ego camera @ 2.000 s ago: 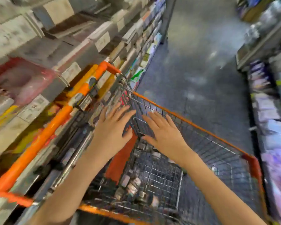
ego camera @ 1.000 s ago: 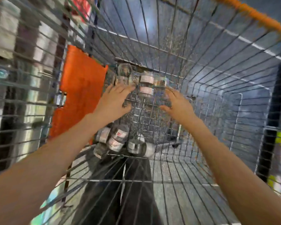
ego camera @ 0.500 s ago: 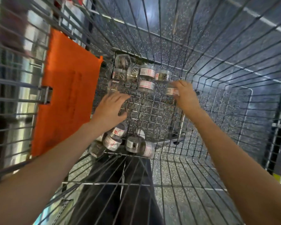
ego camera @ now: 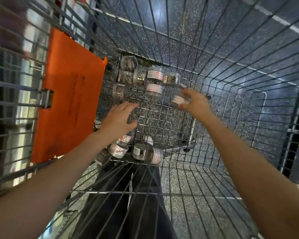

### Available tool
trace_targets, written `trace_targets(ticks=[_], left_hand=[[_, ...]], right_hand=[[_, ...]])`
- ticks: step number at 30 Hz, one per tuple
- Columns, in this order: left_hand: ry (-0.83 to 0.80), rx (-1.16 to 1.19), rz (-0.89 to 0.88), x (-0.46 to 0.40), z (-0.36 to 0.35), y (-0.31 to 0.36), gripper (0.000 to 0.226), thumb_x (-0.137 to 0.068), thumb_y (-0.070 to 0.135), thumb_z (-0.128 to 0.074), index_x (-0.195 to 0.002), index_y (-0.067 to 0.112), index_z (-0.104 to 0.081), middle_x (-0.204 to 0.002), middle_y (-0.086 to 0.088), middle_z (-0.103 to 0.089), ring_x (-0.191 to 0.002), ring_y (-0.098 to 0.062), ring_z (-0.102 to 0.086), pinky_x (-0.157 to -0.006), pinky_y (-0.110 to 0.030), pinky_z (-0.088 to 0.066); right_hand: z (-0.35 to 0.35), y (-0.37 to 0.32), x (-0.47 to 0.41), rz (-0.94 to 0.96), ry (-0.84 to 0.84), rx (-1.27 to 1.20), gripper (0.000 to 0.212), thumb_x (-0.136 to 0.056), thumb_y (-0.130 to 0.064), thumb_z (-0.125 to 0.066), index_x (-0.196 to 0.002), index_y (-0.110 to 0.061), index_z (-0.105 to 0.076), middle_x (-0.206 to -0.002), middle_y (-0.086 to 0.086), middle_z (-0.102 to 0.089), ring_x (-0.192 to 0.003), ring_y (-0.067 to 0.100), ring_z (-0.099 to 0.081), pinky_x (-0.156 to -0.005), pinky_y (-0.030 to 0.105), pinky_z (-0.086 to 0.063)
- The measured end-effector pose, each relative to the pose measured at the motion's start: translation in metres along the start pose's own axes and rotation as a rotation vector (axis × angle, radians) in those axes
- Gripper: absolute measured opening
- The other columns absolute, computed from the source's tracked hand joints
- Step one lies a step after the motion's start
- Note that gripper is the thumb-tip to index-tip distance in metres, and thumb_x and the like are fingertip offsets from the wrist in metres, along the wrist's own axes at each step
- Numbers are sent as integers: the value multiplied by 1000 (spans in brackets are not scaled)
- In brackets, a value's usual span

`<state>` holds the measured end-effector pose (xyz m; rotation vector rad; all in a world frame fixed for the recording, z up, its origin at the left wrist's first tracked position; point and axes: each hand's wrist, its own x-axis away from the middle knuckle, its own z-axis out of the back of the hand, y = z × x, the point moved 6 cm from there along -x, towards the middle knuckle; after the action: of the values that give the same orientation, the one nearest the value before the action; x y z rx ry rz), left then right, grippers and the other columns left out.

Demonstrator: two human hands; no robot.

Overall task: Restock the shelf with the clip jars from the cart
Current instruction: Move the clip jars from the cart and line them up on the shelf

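Pick-up step: right hand (ego camera: 196, 102) fingers clamped on one clip jar (ego camera: 179, 100); left hand (ego camera: 120, 118), fingers apart, next needs another jar from the cart (ego camera: 162, 118).

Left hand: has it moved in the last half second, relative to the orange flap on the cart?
No clear move: the left hand hovers open beside the orange flap, as before, holding no jar.

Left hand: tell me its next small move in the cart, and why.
Probably reach forward and close on one clip jar in the far cluster. The left hand hangs open and empty above the cart floor, fingers pointed toward those jars, while the right hand already has its grip on a jar. Filling both hands would save a trip to the shelf.
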<state>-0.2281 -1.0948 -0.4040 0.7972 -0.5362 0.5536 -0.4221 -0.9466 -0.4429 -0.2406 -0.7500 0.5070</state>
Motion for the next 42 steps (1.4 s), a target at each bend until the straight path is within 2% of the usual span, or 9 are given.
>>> trace_targets(ticks=[7,11,14,20,25,30,36,40,42], left_hand=[[-47,82,31,0,-1,8,57,-95,28,-53,-146,21,-29,-151,2,-31,-139,-17,-26,-115,-35,-18],[-97,136,66,-3,-9,-2,58,-93,39,-52,-146,25,-29,-150,4,-33,-137,-17,-33,-111,-44,-30],[-126,164,78,-1,-16,-4,61,-93,43,-51,-146,24,-29,-149,2,-36,-134,-18,-36,-109,-39,-33],[-136,256,107,3,-18,-4,60,-91,45,-52,-143,23,-32,-117,8,-55,-92,-6,-49,-68,-17,-37],[-136,414,188,8,-23,-13,65,-87,51,-53,-143,29,-29,-110,8,-54,-91,-9,-54,-84,-30,-48],[-109,529,240,8,-22,-19,67,-85,45,-62,-142,23,-33,-109,7,-54,-87,-1,-52,-67,-17,-43],[-51,364,254,6,-12,-31,82,-78,44,-71,-144,14,-33,-136,-5,-41,-116,-16,-45,-99,-31,-39],[-63,336,257,7,-8,-39,74,-77,38,-75,-136,11,-40,-127,-4,-41,-105,-13,-47,-92,-25,-43],[-80,333,264,7,-8,-42,66,-78,34,-74,-130,11,-41,-122,-3,-46,-97,-11,-49,-78,-19,-44]], right_hand=[[-44,-22,36,67,-170,5,54,-79,-9,-69,-128,-21,-50,-119,-3,-60,-99,12,-56,-70,19,-44],[-53,-46,55,129,-187,-51,65,-78,-12,-72,-135,-23,-42,-124,-3,-60,-94,12,-57,-77,27,-52],[-54,-68,65,197,-189,-68,68,-79,-16,-72,-137,-24,-39,-122,-2,-61,-105,17,-59,-84,33,-53],[-58,-101,74,315,-196,-94,69,-80,-16,-70,-139,-26,-36,-125,2,-58,-111,21,-56,-92,41,-49],[-62,-114,79,390,-188,-47,67,-81,-16,-68,-139,-26,-35,-126,0,-58,-115,19,-53,-92,32,-44],[-63,-115,81,385,-220,-65,69,-82,-15,-68,-140,-26,-33,-130,-2,-56,-115,19,-54,-94,38,-48],[-75,-99,79,278,-307,-75,86,-79,-22,-73,-143,-36,-17,-141,-1,-46,-111,19,-58,-95,40,-48],[-82,-77,78,230,-348,-16,88,-78,-23,-75,-145,-29,-19,-144,0,-44,-122,20,-51,-100,42,-45],[-87,-67,80,211,-386,41,87,-78,-22,-74,-146,-25,-21,-143,-2,-44,-124,20,-50,-101,40,-44]])
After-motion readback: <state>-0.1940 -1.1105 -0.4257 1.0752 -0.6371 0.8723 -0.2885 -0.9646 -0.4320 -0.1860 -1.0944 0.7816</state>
